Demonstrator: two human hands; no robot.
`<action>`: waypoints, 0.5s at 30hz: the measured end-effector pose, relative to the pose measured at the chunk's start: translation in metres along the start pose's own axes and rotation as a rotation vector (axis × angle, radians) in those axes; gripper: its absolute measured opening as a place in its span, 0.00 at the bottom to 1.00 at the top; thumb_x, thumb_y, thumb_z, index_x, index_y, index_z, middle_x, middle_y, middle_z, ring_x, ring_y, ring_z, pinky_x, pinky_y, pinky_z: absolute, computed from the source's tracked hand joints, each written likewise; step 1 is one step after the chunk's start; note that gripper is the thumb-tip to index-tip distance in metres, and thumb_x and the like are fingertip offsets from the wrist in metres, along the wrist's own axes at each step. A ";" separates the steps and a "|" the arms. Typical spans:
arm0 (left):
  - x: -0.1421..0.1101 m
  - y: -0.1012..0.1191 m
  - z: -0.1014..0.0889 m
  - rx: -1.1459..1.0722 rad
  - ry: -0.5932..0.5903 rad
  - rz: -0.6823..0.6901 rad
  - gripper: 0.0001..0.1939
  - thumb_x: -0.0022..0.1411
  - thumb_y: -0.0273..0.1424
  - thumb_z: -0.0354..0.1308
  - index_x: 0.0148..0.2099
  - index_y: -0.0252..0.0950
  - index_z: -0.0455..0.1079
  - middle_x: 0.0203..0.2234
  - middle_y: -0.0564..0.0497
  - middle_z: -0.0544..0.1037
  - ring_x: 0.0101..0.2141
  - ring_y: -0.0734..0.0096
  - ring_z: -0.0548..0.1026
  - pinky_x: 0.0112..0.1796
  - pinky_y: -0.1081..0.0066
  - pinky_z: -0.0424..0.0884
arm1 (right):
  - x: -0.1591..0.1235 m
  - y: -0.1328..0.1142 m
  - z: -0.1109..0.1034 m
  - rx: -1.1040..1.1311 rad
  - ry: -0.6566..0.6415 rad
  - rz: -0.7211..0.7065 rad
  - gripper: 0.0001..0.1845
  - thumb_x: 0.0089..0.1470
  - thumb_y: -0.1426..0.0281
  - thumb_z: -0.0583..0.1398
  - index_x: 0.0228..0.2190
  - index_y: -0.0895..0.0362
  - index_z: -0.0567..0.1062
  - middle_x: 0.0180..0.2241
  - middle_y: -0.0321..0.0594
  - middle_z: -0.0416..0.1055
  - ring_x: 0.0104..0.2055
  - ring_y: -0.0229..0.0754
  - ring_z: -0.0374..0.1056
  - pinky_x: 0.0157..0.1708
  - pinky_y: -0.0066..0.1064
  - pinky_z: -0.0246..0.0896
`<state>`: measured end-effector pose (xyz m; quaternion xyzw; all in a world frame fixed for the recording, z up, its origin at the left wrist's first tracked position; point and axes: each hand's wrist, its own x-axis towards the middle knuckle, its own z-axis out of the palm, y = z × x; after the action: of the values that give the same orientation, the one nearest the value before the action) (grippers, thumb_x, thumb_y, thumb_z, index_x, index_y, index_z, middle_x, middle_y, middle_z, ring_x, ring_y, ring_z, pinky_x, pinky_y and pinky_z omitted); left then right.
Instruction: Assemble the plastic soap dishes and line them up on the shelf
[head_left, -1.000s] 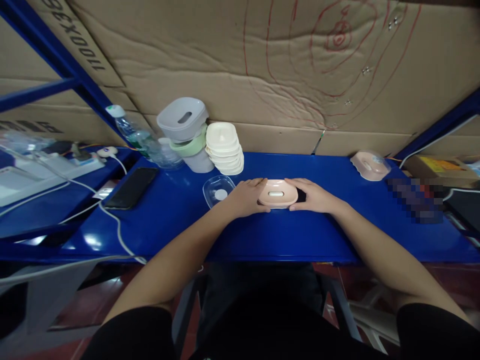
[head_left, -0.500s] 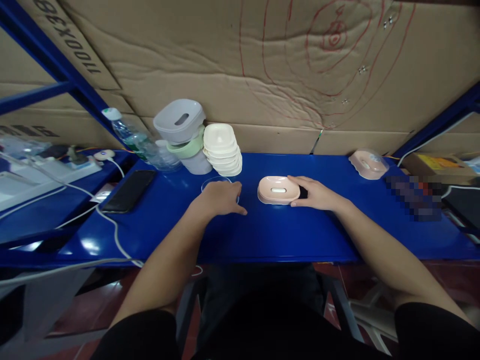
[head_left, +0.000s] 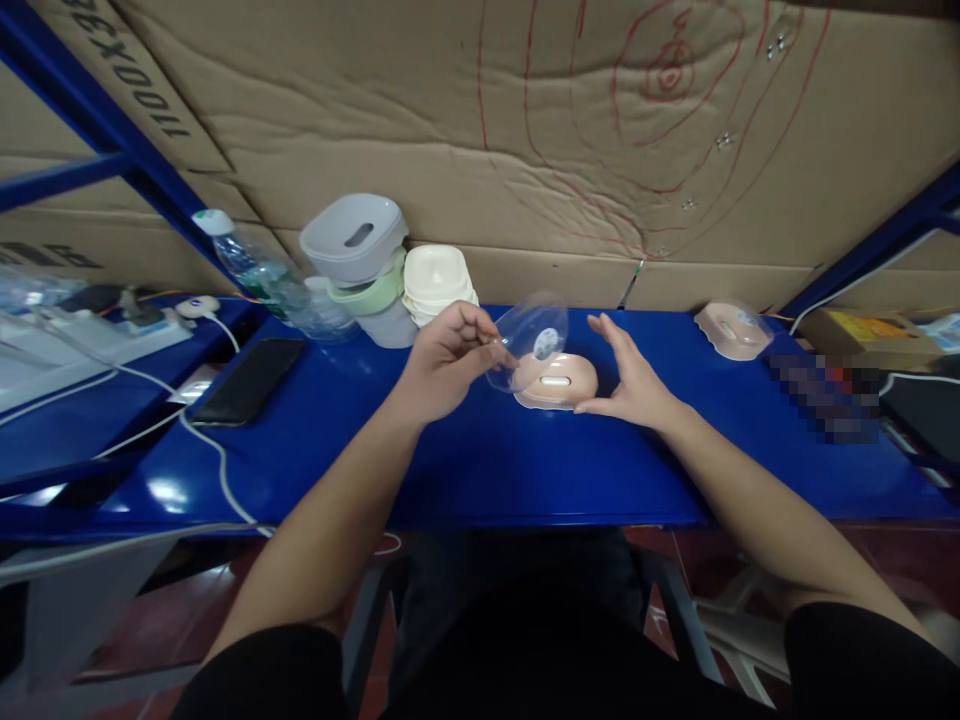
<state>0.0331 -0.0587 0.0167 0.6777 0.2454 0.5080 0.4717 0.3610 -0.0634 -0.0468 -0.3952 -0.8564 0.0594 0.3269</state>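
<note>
Pinched in my left hand [head_left: 454, 362] is a clear plastic lid [head_left: 529, 325] with a small round printed mark. It is tilted up over the left part of a pink soap dish [head_left: 570, 378], which lies on the blue table and has a slot in its middle. My right hand [head_left: 631, 380] is at the dish's right end, thumb and fingers spread apart. Its thumb is close to the dish's lower right edge; whether it touches I cannot tell. Behind my left hand stands a stack of cream trays [head_left: 437, 272].
Left of the cream trays are stacked grey and green dishes [head_left: 352, 240] and a plastic bottle [head_left: 259, 270]. A black phone [head_left: 251, 382] and a white cable [head_left: 225, 465] lie at left. Another pink dish [head_left: 731, 330] with a clear cover sits at back right. Cardboard [head_left: 360, 110] walls the back.
My left hand has lifted the clear lid from the table and brought it right, over the pink soap dish. My right hand has let go of the dish and opened wider.
</note>
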 end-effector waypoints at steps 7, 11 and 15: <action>0.005 -0.043 0.032 -0.406 -0.004 -0.333 0.12 0.61 0.33 0.64 0.42 0.40 0.64 0.29 0.59 0.72 0.24 0.72 0.77 0.26 0.69 0.78 | 0.001 -0.004 -0.003 -0.045 0.047 0.003 0.65 0.55 0.40 0.70 0.79 0.40 0.42 0.78 0.47 0.53 0.76 0.70 0.56 0.72 0.69 0.57; 0.008 -0.053 0.033 -0.384 -0.011 -0.452 0.09 0.64 0.31 0.59 0.46 0.39 0.65 0.29 0.58 0.71 0.22 0.73 0.74 0.24 0.69 0.74 | 0.000 0.002 -0.002 0.021 -0.035 -0.010 0.63 0.53 0.42 0.71 0.78 0.40 0.48 0.75 0.48 0.60 0.74 0.68 0.59 0.71 0.68 0.59; 0.008 -0.062 0.027 0.037 0.047 -0.349 0.09 0.73 0.37 0.55 0.49 0.38 0.69 0.29 0.55 0.75 0.25 0.73 0.73 0.29 0.70 0.71 | 0.000 0.004 0.004 0.050 -0.057 0.081 0.61 0.52 0.42 0.73 0.77 0.42 0.54 0.69 0.51 0.67 0.70 0.68 0.65 0.68 0.67 0.62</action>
<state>0.0699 -0.0360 -0.0362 0.6213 0.3798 0.4295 0.5341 0.3612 -0.0602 -0.0515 -0.4195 -0.8468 0.1054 0.3095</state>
